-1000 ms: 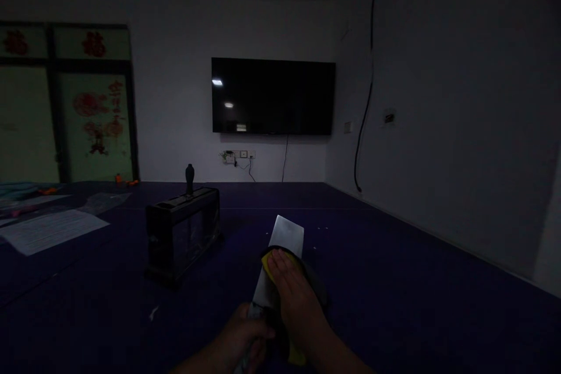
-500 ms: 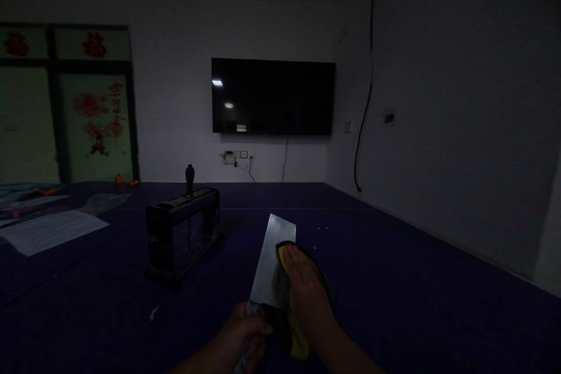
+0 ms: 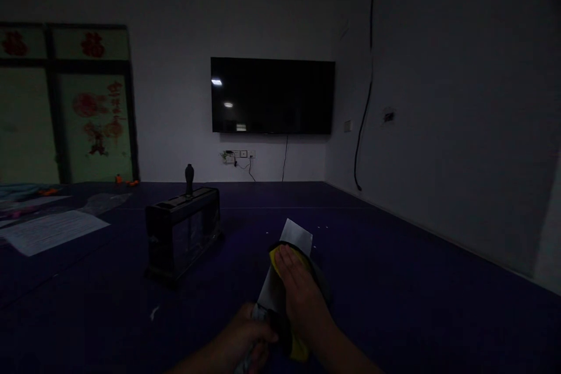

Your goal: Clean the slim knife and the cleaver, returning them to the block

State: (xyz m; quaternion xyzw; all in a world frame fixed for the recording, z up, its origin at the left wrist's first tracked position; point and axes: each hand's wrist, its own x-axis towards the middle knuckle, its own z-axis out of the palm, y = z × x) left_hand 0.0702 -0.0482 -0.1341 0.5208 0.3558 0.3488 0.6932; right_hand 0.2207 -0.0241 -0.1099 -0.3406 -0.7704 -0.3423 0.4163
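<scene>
My left hand [image 3: 252, 336] is wrapped round the handle of a cleaver [image 3: 298, 237] at the bottom centre. Its broad metal blade points up and away, tilted to the right. My right hand [image 3: 302, 298] presses a yellow cloth with a dark edge [image 3: 300, 350] flat against the blade. Much of the blade's middle lies hidden under the cloth and fingers. To the left stands a black knife block [image 3: 160, 239] with a see-through side, and one black handle [image 3: 189, 178] sticks up from its top.
Printed paper [image 3: 55, 231] and clear plastic [image 3: 105, 203] lie on the dark blue surface [image 3: 416, 304] at left. Small white scraps [image 3: 154, 312] dot it. Orange items [image 3: 118, 179] sit near the door. A television [image 3: 274, 96] hangs on the far wall; a black cable [image 3: 368, 99] runs down the right wall.
The cleaver's blade has swung to the right. The cloth under my right hand has shifted slightly left across it and covers more of the blade. The knife block has stayed put.
</scene>
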